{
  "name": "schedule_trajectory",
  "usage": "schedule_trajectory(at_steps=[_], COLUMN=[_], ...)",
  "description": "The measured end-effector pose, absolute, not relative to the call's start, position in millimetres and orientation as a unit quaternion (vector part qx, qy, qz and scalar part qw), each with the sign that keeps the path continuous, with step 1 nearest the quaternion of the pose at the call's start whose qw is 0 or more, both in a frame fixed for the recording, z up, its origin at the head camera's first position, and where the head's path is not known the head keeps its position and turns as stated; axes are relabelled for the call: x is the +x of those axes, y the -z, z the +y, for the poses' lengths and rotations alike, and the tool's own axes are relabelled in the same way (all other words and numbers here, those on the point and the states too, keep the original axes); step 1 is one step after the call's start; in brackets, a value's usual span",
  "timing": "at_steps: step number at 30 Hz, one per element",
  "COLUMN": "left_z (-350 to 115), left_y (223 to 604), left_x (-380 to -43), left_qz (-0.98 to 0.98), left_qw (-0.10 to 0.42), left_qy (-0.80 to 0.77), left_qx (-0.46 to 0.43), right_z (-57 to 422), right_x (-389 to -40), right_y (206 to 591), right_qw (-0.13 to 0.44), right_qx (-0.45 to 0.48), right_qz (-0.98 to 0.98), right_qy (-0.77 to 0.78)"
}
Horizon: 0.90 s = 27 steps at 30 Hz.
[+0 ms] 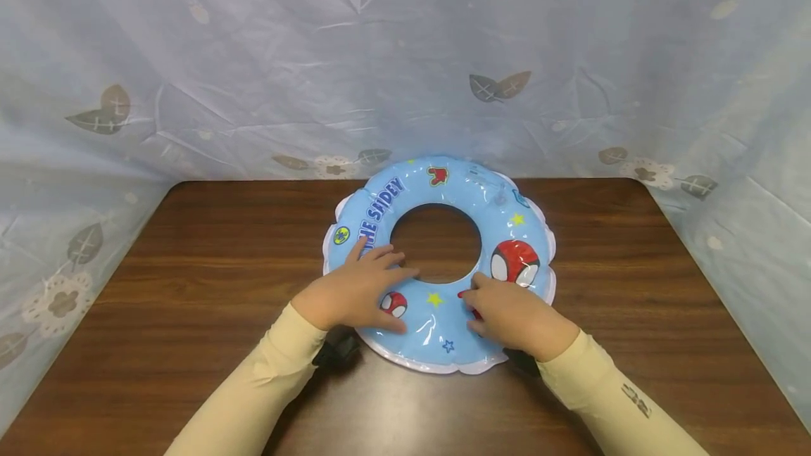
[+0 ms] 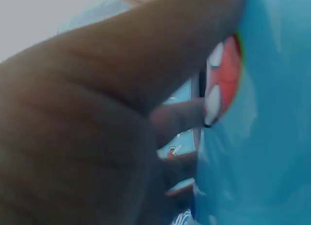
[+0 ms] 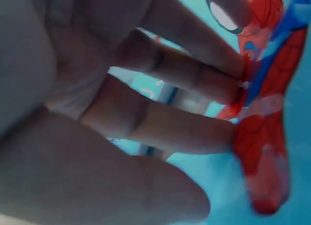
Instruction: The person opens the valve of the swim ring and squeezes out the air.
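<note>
A light-blue inflatable swim ring (image 1: 418,322) with a scalloped white edge, printed with red masked heads, stars and lettering, lies flat on the wooden table. My left hand (image 1: 357,290) rests on its near-left part, fingers spread toward the central hole. On the near-right part, the fingertips of my right hand (image 1: 513,315) touch the vinyl beside a printed red and blue figure (image 3: 267,152). In the left wrist view, the thumb lies against the ring's blue surface (image 2: 277,132) next to a printed red mask (image 2: 226,79). Neither hand's fingers wrap around the ring.
The brown wooden table (image 1: 190,287) has rounded far corners. A pale curtain (image 1: 380,76) with leaf and flower prints hangs behind it and along both sides. A dark strap piece (image 1: 338,347) sits under the left wrist.
</note>
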<state>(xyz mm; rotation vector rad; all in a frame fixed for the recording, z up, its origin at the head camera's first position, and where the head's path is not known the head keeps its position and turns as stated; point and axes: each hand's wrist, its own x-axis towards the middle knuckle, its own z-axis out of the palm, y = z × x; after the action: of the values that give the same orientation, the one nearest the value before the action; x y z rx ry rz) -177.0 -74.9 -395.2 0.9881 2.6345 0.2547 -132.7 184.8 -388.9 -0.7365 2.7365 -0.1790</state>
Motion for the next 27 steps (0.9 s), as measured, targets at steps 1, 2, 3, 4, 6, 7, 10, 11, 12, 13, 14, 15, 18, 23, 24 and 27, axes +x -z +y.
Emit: schedule_trajectory(at_steps=[1, 2, 3, 4, 6, 7, 10, 11, 12, 13, 14, 15, 18, 23, 24, 27], left_z=[-75.2, -75.2, -75.0, -74.6, -73.9, -73.5, -72.3, -71.9, -71.3, -71.3, -71.1, -71.0, -70.7, -70.0, -69.9, -69.9], left_y=[395.0, 395.2, 395.5, 395.8, 396.4, 396.9, 397.9, 398.0, 398.0, 398.2, 398.2, 398.3, 398.3, 398.4, 398.5, 399.3], left_x=[-176.9, -176.8, -176.6, -176.4, -176.0, -175.8, -175.1, -174.8, -174.6, -174.4, -174.2, -174.1, -174.0, -173.4, -173.3, -172.9], left_qz=[0.921, 0.922, 0.922, 0.923, 0.923, 0.924, 0.927, 0.927, 0.928, 0.929, 0.929, 0.93, 0.93, 0.93, 0.93, 0.93], left_qw=[0.162, 0.167, 0.17, 0.172, 0.17, 0.169, 0.169, 0.169, 0.169, 0.171, 0.171, 0.171, 0.168, 0.159, 0.158, 0.156], left_qy=[-0.086, -0.085, -0.083, -0.084, -0.082, -0.082, -0.08, -0.08, -0.08, -0.08, -0.078, -0.077, -0.072, -0.069, -0.068, -0.068], left_qx=[0.342, 0.339, 0.337, 0.335, 0.334, 0.333, 0.326, 0.324, 0.322, 0.319, 0.317, 0.317, 0.318, 0.325, 0.326, 0.326], right_z=[183.9, 183.3, 182.6, 182.0, 181.5, 181.5, 182.2, 182.6, 183.0, 183.0, 183.1, 183.1, 183.7, 184.5, 184.7, 185.4], right_x=[-131.5, -130.2, -128.8, -127.7, -126.6, -126.5, -127.3, -127.8, -128.2, -128.6, -128.9, -129.2, -130.1, -132.1, -132.5, -133.1], right_y=[387.9, 386.8, 385.7, 384.6, 383.7, 383.5, 383.4, 383.8, 384.0, 384.3, 384.5, 384.7, 385.1, 385.8, 386.0, 387.1], right_qw=[0.155, 0.159, 0.164, 0.167, 0.171, 0.173, 0.173, 0.171, 0.17, 0.169, 0.168, 0.167, 0.169, 0.175, 0.175, 0.174], right_qx=[-0.253, -0.25, -0.247, -0.246, -0.243, -0.241, -0.24, -0.242, -0.243, -0.245, -0.246, -0.247, -0.242, -0.232, -0.233, -0.239], right_qz=[0.953, 0.953, 0.953, 0.953, 0.953, 0.953, 0.953, 0.953, 0.953, 0.952, 0.952, 0.952, 0.953, 0.954, 0.954, 0.952], right_qy=[0.062, 0.06, 0.06, 0.059, 0.061, 0.063, 0.065, 0.066, 0.066, 0.064, 0.064, 0.065, 0.069, 0.074, 0.073, 0.074])
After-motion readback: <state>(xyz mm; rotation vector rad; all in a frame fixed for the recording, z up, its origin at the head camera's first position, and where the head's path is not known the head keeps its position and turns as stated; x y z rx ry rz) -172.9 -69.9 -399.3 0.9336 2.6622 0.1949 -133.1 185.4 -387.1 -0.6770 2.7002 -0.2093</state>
